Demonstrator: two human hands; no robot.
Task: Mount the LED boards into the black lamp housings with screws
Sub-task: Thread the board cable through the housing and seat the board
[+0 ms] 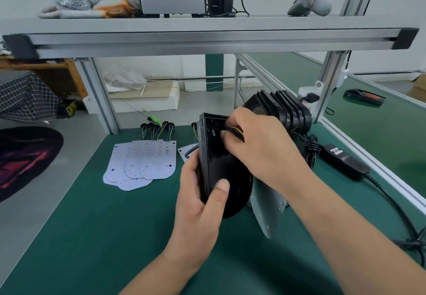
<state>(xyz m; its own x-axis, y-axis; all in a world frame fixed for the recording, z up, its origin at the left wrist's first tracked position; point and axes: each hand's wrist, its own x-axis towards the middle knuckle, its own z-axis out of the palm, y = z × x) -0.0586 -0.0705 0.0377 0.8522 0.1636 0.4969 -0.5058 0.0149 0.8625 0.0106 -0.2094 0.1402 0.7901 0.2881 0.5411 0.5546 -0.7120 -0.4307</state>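
Left hand (202,193) grips black housing (221,163) upright over table (92,225) w/ thumb on rim; right hand (260,149) pinches wires (235,130) inside its top. LED board (267,211) sits behind it. Spare boards (143,163) lie to the left, more housings (283,108) at back.

The only camera rides on my head, above the near edge of the green bench (92,237), facing forward and down. It sits close, wide-angled.

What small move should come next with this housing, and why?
Probably draw the wires through the housing: the right hand pinches them at its upper end, the left hand grips it tilted, and the LED board is outside it, not yet seated.
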